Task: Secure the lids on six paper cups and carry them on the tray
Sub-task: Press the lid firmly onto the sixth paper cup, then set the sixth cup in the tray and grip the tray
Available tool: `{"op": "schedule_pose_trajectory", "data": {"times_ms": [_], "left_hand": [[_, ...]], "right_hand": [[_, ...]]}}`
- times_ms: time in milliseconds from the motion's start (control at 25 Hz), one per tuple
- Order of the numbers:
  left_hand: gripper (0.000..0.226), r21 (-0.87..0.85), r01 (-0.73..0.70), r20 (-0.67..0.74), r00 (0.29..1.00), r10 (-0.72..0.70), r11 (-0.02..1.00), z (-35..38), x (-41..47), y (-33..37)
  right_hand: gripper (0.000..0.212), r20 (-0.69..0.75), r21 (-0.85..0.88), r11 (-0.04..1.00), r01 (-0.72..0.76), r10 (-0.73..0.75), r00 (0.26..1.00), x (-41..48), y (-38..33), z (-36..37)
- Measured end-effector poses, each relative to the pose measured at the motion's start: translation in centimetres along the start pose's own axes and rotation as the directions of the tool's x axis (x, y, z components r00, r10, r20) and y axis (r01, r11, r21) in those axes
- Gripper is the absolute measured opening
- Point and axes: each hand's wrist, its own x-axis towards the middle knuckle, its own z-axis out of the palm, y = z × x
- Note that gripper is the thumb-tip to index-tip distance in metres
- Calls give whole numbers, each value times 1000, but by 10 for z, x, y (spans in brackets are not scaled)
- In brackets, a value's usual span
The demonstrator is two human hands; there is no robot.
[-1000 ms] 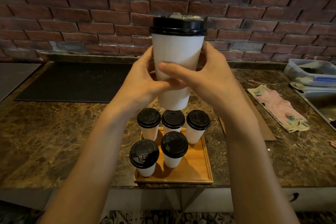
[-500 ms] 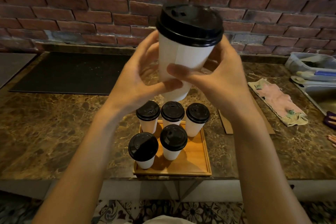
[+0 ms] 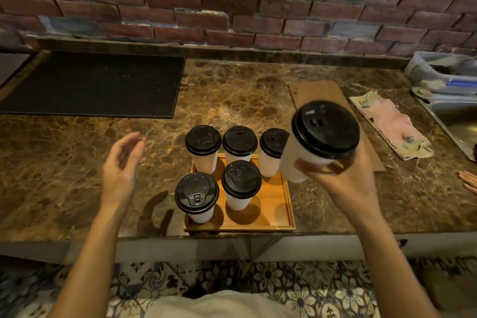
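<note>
Up in the air goes a cup [image 3: 296, 162]: the right hand [image 3: 343, 183] has it, fingers and thumb wrapped round the white lower body, with the black lid [image 3: 325, 129] on top and tipped toward the camera. The cup hangs tilted over the right edge of the wooden tray [image 3: 281, 224], just beside the back row. The left hand [image 3: 121, 165] is out to the left of the tray, above the marble counter [image 3: 64, 175], its fingers loose and gripping nothing, a little blurred. On the tray, three cups [image 3: 239, 141] stand upright along the back. In front of them are two cups [image 3: 241, 179], at the left and the middle, and every one wears a black lid. Further back, a black mat [image 3: 90, 85] lies to the left. A wooden board [image 3: 317, 93] and a crumpled cloth [image 3: 392, 124] lie to the right, under the brick wall [image 3: 232, 8].
</note>
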Motion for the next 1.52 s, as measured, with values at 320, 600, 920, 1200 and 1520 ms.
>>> {"op": "schedule_pose_trajectory", "data": {"times_ms": [320, 600, 920, 1200, 1520], "left_hand": [[31, -6, 437, 9, 900, -436, 900, 10, -20, -87], [21, 25, 522, 41, 851, -523, 852, 27, -27, -105], [27, 224, 443, 130, 869, -477, 868, 37, -44, -105], [28, 461, 405, 46, 877, -477, 789, 38, -95, -112], [36, 559, 556, -265, 823, -503, 616, 70, -115, -109]], "right_hand": [[87, 26, 94, 955, -282, 280, 960, -38, 107, 29], [102, 83, 28, 904, -426, 423, 902, -47, 141, 43], [102, 137, -91, 895, -436, 445, 885, -50, 148, 44], [39, -279, -152, 700, -698, 647, 710, -95, 157, 37], [42, -429, -260, 582, -771, 645, 632, -108, 157, 74]]}}
